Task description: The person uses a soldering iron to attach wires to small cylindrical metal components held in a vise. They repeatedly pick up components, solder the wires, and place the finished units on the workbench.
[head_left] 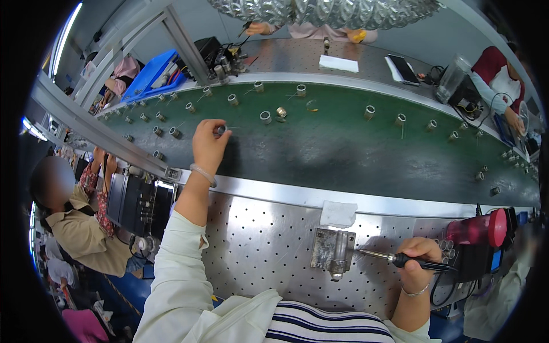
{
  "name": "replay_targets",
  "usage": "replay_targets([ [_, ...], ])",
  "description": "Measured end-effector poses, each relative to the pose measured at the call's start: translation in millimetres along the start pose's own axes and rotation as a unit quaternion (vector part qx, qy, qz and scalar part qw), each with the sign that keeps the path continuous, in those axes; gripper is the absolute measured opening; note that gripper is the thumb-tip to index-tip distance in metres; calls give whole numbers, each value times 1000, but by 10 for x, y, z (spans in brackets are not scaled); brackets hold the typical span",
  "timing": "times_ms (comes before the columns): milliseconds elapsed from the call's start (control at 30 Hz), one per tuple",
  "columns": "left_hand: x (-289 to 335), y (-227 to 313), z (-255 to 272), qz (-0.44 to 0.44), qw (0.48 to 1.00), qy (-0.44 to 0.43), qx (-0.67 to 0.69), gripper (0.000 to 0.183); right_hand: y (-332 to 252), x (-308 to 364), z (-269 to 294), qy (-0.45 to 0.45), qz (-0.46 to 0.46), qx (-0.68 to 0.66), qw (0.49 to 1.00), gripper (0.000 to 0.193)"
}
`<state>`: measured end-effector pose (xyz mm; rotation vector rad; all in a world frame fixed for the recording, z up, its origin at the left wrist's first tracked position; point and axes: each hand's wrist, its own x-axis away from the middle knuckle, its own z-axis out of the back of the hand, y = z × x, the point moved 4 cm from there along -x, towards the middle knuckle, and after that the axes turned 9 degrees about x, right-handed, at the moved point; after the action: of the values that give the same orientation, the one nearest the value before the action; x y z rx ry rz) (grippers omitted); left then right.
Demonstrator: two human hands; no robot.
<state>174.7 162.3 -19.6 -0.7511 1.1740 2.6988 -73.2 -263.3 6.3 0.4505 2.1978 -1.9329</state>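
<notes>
My left hand (209,143) reaches out over the green conveyor belt (320,154). Its fingers are closed on a small metal cylinder (219,130), partly hidden by the fingers, with a thin wire sticking out to the right. In my right hand (417,266) is a soldering iron (402,260) with a black handle, held over the perforated metal bench (257,246). The iron's tip points left, close to the right side of a worn metal fixture (327,251). A folded white pad (338,214) lies just beyond that fixture.
Several similar cylinders, such as this one (265,116), stand scattered along the belt. A pink-lidded container (486,227) and small metal rings (447,249) sit at the bench's right. A metal frame post (108,128) rises at left. Other people work left and across the belt.
</notes>
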Motion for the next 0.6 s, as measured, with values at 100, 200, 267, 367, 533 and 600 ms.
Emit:
replay_targets([
  [100,-58,26,-15,-76,985,11,-155,34,50,34,77,17,17,-18,1000,24],
  [200,86,336,-43,-96,991,32,-92,36,44,38,128,29,9,-30,999,22],
  [267,224,548,-135,-95,995,-20,-37,33,29,12,107,28,-13,-29,999,22],
  [367,355,724,-411,-128,989,-70,23,26,45,26,95,35,-31,-30,998,21],
  [533,83,818,-719,-148,989,-24,-8,27,49,42,103,51,-42,-23,998,21],
  [600,-108,793,-857,-141,989,-7,-48,26,74,52,129,53,-50,-26,997,21],
])
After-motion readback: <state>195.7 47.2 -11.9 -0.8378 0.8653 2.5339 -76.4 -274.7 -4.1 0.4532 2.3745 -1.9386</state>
